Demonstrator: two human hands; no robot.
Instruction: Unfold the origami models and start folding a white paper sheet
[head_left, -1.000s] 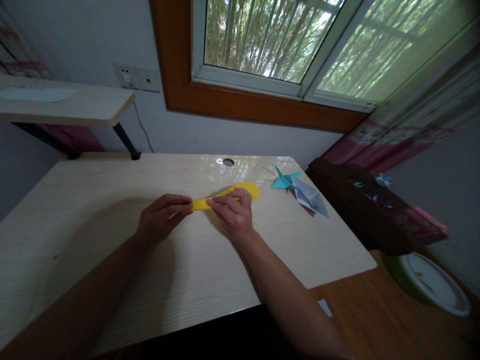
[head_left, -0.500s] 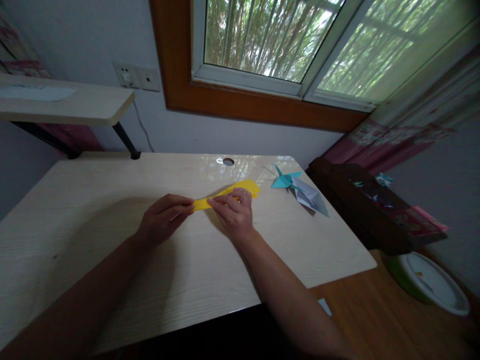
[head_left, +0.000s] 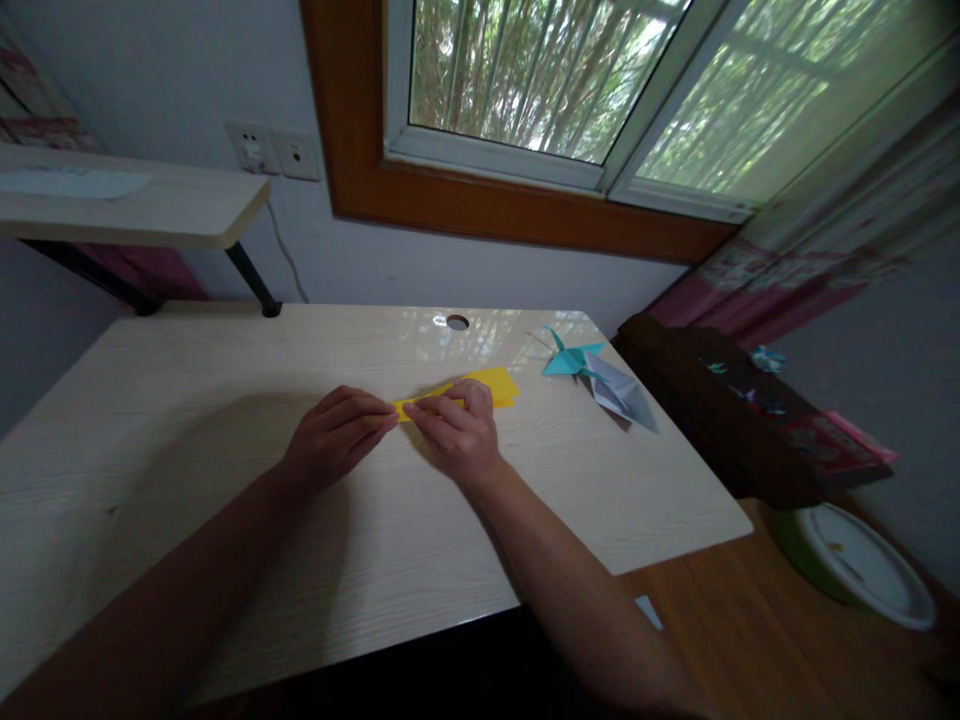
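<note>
A folded strip of yellow paper (head_left: 496, 386) lies on the pale wooden desk (head_left: 225, 400). My left hand (head_left: 339, 432) pinches its left tip with fingertips pressed down. My right hand (head_left: 454, 432) rests on the middle of the strip, fingers pressing it flat, and covers much of it. The two hands almost touch at the fingertips. Only the right end of the paper shows beyond my right hand.
A teal paper crane (head_left: 568, 358) and a grey folded paper (head_left: 622, 392) lie at the desk's right rear. A cable hole (head_left: 457, 322) sits near the back edge. A dark wooden box (head_left: 742, 420) and a green bowl (head_left: 855, 565) stand to the right. A shelf (head_left: 127, 205) is at upper left.
My right hand has slid left along the yellow strip toward my left hand, covering more of it. The paper's visible part is shorter and lies flatter.
</note>
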